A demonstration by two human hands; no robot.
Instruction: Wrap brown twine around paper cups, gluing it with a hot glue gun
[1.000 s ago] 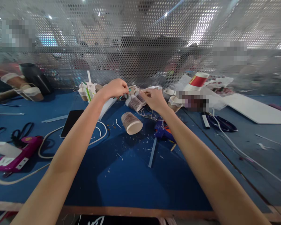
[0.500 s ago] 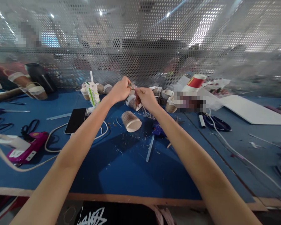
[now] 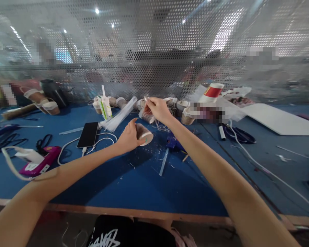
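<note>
A paper cup wrapped in brownish string (image 3: 145,134) lies on its side on the blue table (image 3: 134,185). My left hand (image 3: 130,136) is wrapped round that cup from its left side. My right hand (image 3: 156,109) is held farther back, its fingers pinched on a thin pale strand (image 3: 146,99) just above another string-wrapped cup (image 3: 148,117). Loose string (image 3: 161,126) lies on the table below that hand.
A phone (image 3: 88,134) on a white cable, a pink glue gun (image 3: 39,164), a blue glue gun (image 3: 173,142), a bundle of clear sticks (image 3: 121,114), a glue bottle (image 3: 105,104), several cups, a red-and-white cup (image 3: 213,92), scissors (image 3: 239,134) and a white board (image 3: 278,120) lie around. A perforated metal screen (image 3: 154,51) closes the back.
My left hand has left the strand near my right hand and come down and toward me onto the lying cup. My right hand stays pinched at the back.
</note>
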